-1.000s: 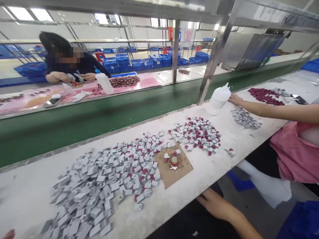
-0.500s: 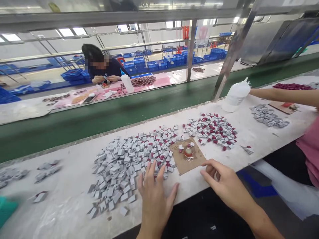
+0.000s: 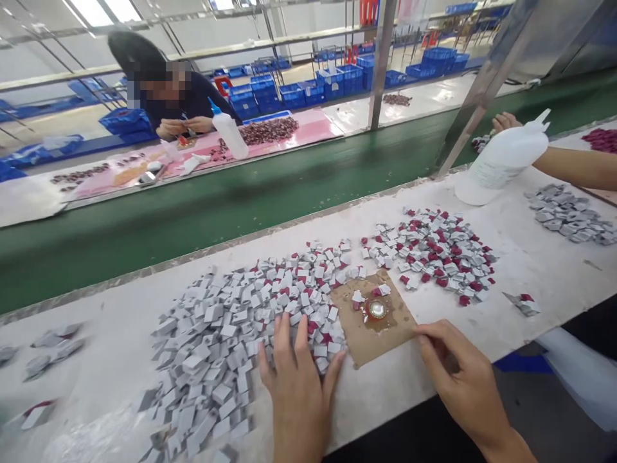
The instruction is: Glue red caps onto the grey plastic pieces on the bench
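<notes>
My left hand [image 3: 299, 392] lies with its fingers spread on the near edge of a wide pile of small grey blocks [image 3: 212, 341], some with dark red parts. My right hand [image 3: 457, 379] has thumb and forefinger pinched at the right corner of a brown cardboard square [image 3: 371, 347]. On this square sits a small round dish-like piece [image 3: 377, 309] in a wet, glossy patch. Two little grey-and-red pieces [image 3: 382, 290] lie beside it. Right of the cardboard is a second heap of grey and dark red pieces [image 3: 438, 251].
A white squeeze bottle [image 3: 501, 161] stands at the right, near a co-worker's arm [image 3: 578, 166] and more grey pieces [image 3: 571, 212]. A green belt [image 3: 270, 199] runs behind the table, with a metal post [image 3: 482, 96] beside it. Across it sits another person [image 3: 178, 96].
My right hand has come to the cardboard's corner and its fingertips have closed there. My left hand stays at the pile. The view has shifted, and the co-worker's hand now shows over the belt.
</notes>
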Demonstrator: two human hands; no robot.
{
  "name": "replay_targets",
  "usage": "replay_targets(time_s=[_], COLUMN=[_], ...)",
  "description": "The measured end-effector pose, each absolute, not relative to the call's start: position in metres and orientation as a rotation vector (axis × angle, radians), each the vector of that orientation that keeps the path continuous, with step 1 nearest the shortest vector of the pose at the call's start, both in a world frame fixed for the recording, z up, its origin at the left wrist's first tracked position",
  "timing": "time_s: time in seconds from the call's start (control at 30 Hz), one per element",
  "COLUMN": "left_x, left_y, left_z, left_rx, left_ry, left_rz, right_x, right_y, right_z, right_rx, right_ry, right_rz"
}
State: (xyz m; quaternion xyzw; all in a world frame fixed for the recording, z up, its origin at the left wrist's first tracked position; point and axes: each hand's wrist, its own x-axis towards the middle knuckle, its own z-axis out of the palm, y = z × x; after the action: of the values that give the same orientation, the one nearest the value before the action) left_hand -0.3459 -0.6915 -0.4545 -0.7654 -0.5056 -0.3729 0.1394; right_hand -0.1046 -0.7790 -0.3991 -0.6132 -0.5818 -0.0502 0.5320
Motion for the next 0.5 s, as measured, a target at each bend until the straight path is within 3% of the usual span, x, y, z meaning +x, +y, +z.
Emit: replay_targets(time_s=[0.5], left_x=[-0.345], left_y=[-0.671], left_z=[-0.461], left_rx=[-2.115], left_ry=[-1.455], left_rz=[-1.164], right_x=[-0.034], right_y=[-0.686], right_z=[-0.317], right_rx=[-1.638], right_ry=[-1.705], right_rz=[-0.257])
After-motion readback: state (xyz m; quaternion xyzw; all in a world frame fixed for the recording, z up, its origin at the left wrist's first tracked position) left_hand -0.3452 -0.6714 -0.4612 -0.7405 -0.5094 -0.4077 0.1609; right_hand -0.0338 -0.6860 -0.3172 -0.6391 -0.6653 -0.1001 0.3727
